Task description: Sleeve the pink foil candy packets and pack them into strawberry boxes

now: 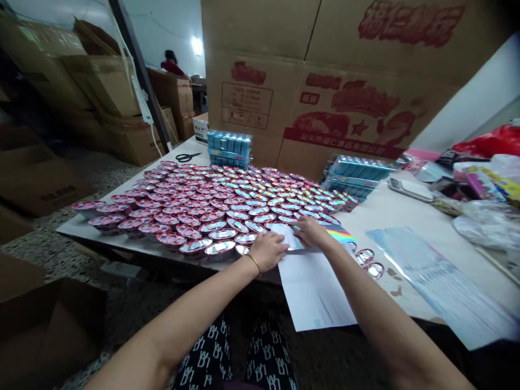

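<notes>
Near the table's front edge, my left hand (268, 251) has its fingers bent on the left end of a folded white sheet (289, 236). My right hand (311, 233) presses on the same sheet from the right, its fingers closed on the edge. A rainbow-shiny strip (340, 234) shows beyond my right wrist. Below both hands a white paper (314, 290) hangs over the table edge. Many oval cups with red rims (195, 206) stand in rows behind and left of my hands; the nearer ones have shiny silver tops (222, 234).
Blue packs (229, 146) and more blue packs (357, 173) stand at the back before a large cardboard box (260, 103). Black scissors (187, 157) lie back left. Clear plastic sheets (439, 281) lie right. A person (173, 64) is far off.
</notes>
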Action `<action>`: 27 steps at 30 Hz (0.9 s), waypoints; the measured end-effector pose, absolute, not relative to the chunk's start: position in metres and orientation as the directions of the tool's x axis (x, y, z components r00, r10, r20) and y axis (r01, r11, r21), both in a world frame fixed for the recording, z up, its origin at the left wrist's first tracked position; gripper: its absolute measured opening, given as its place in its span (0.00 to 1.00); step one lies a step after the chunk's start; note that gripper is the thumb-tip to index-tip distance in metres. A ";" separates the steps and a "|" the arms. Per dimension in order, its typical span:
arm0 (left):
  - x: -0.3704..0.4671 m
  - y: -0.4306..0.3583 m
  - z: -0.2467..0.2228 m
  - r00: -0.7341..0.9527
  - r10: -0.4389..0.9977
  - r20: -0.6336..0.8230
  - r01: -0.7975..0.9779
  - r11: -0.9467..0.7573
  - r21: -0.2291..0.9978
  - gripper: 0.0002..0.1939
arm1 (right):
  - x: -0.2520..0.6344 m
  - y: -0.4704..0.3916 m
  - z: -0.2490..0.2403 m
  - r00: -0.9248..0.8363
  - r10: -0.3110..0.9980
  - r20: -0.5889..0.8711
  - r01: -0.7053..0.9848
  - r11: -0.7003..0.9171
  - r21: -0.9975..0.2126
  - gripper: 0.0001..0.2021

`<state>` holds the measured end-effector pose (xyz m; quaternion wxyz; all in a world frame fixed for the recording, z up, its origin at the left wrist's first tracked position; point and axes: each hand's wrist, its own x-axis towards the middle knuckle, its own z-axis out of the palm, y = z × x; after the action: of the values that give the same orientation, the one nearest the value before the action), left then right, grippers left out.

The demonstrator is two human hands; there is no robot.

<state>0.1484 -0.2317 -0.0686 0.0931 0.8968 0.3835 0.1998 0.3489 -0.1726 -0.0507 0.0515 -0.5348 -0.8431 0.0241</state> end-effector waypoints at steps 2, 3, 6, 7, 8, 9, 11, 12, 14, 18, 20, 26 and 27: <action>0.151 -0.241 -0.077 0.644 0.714 0.275 0.660 -0.700 0.272 0.11 | 0.346 -0.176 -0.062 -0.427 0.899 0.093 0.901 0.432 -0.038 0.13; 0.151 -0.244 -0.080 0.641 0.717 0.275 0.670 -0.697 0.254 0.11 | 0.344 -0.178 -0.065 -0.420 0.902 0.102 0.906 0.423 -0.010 0.13; 0.150 -0.247 -0.086 0.631 0.722 0.283 0.690 -0.689 0.221 0.13 | 0.343 -0.181 -0.068 -0.445 0.887 0.121 0.895 0.444 0.042 0.13; 0.151 -0.246 -0.087 0.629 0.723 0.286 0.692 -0.688 0.218 0.13 | 0.344 -0.183 -0.069 -0.462 0.877 0.132 0.887 0.460 0.046 0.14; 0.151 -0.246 -0.088 0.627 0.723 0.290 0.693 -0.687 0.218 0.13 | 0.344 -0.185 -0.068 -0.473 0.868 0.148 0.880 0.472 0.046 0.14; 0.151 -0.246 -0.088 0.624 0.725 0.292 0.694 -0.686 0.220 0.13 | 0.345 -0.187 -0.068 -0.479 0.862 0.166 0.877 0.479 0.044 0.14; 0.152 -0.246 -0.089 0.618 0.729 0.294 0.696 -0.681 0.228 0.14 | 0.346 -0.191 -0.069 -0.485 0.855 0.183 0.873 0.485 0.050 0.14; 0.153 -0.246 -0.089 0.614 0.733 0.293 0.697 -0.678 0.233 0.14 | 0.346 -0.193 -0.069 -0.494 0.851 0.178 0.868 0.492 0.059 0.14; 0.153 -0.247 -0.089 0.606 0.741 0.288 0.701 -0.669 0.247 0.14 | 0.346 -0.198 -0.069 -0.528 0.834 0.160 0.849 0.523 0.072 0.12; 0.153 -0.248 -0.088 0.591 0.757 0.278 0.706 -0.652 0.275 0.13 | 0.346 -0.210 -0.057 -0.484 0.839 0.248 0.860 0.509 -0.045 0.10; 0.153 -0.248 -0.087 0.582 0.766 0.274 0.709 -0.643 0.291 0.13 | 0.345 -0.215 -0.038 -0.428 0.852 0.301 0.863 0.485 -0.145 0.08; 0.150 -0.243 -0.079 0.493 0.844 0.212 0.605 -0.507 0.614 0.14 | 0.323 -0.221 0.039 -0.224 0.921 0.319 0.810 0.358 -0.465 0.07; 0.148 -0.242 -0.076 0.411 0.890 0.199 0.524 -0.409 0.747 0.16 | 0.316 -0.220 0.045 -0.197 0.938 0.286 0.781 0.327 -0.533 0.08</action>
<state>0.1485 -0.2419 -0.0760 0.3030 0.7834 0.4513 0.3014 0.3156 -0.2196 0.0447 0.2884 -0.5641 -0.7617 0.1361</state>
